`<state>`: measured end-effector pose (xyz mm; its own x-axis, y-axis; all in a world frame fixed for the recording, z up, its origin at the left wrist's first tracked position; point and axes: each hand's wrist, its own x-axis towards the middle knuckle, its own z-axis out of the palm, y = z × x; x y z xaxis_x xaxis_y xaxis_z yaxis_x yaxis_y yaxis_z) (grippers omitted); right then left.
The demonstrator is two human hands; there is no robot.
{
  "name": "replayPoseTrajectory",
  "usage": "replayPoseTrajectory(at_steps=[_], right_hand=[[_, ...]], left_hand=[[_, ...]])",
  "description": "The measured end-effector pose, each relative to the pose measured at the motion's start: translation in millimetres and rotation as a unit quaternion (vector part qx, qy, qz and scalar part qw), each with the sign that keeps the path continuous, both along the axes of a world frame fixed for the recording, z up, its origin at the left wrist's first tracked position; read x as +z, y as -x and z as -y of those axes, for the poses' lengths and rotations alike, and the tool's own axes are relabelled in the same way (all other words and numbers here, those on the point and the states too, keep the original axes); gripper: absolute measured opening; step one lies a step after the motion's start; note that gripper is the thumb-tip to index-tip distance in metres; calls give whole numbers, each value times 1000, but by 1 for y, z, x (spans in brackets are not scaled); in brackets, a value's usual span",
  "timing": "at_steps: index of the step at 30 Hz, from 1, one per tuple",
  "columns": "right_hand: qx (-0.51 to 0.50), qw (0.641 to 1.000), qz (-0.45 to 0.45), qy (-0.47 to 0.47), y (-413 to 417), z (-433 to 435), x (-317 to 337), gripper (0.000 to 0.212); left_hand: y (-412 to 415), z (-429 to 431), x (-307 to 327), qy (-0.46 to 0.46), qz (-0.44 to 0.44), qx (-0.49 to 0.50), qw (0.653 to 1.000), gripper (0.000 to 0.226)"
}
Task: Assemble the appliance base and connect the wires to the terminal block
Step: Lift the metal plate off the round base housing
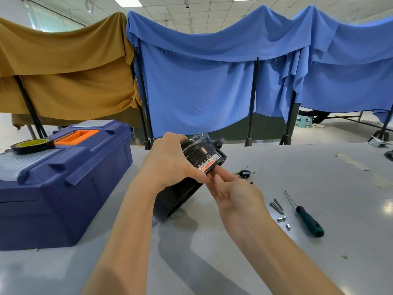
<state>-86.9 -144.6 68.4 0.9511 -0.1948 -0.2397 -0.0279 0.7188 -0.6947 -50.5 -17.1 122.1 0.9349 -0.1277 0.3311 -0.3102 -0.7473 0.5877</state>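
Observation:
A black appliance base [200,158] with a white and red label stands tilted on the grey table [319,262], its lower edge resting on the surface. My left hand [170,165] grips it from the left, fingers curled over the top and thumb on the label. My right hand [231,188] reaches in palm up from the right, its straight fingertips touching the base's lower edge by the label. A small black terminal block [244,173] with short wires lies on the table just right of the base.
A blue toolbox [63,184] with an orange handle fills the left, a roll of black tape [33,145] on its lid. Right of my hands lie long screws [276,206], small metal spacers [282,219] and a green-handled screwdriver [309,222]. Blue and tan cloths hang behind.

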Motion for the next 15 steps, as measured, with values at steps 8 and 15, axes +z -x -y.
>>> replayPoseTrajectory(at_steps=[8,15], right_hand=[[98,994,-46,-18,17,21,-4,20],[105,985,-124,-61,23,33,-21,32]], left_hand=[[10,14,-17,-104,41,15,994,76],[27,33,-56,-228,73,52,969,71]])
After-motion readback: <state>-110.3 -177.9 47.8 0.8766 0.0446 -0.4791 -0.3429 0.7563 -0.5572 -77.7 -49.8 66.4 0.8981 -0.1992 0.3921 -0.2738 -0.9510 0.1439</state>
